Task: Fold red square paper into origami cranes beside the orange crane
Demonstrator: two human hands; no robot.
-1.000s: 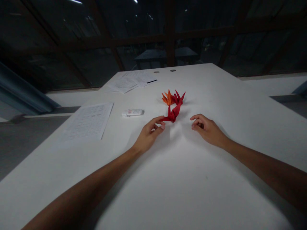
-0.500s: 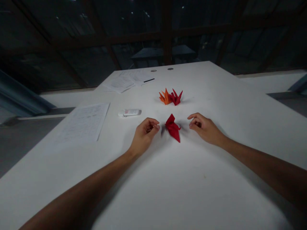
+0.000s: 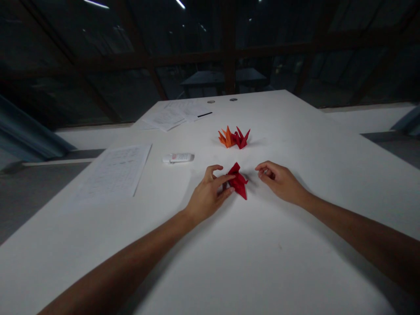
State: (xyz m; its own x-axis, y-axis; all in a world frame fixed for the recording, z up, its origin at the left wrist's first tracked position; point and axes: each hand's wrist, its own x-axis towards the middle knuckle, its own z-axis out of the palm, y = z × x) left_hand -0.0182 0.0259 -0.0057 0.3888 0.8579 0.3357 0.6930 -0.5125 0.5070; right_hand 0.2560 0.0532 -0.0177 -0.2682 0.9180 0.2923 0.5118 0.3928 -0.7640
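Red paper crane (image 3: pixel 239 185): creased, pointed | left fingers (image 3: pixel 225 179) against it, hold unclear | right fingers (image 3: pixel 264 166) curled, narrowly parted

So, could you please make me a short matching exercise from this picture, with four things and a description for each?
1. Left hand
2. Right hand
3. Orange paper figure
4. Tube-shaped item

A. Next to the farther red figure
B. White, with printing on it
C. Fingers at the nearer red figure
D. Apart from the nearer red figure, nothing visible in its grasp

Pairs: 1-C, 2-D, 3-A, 4-B
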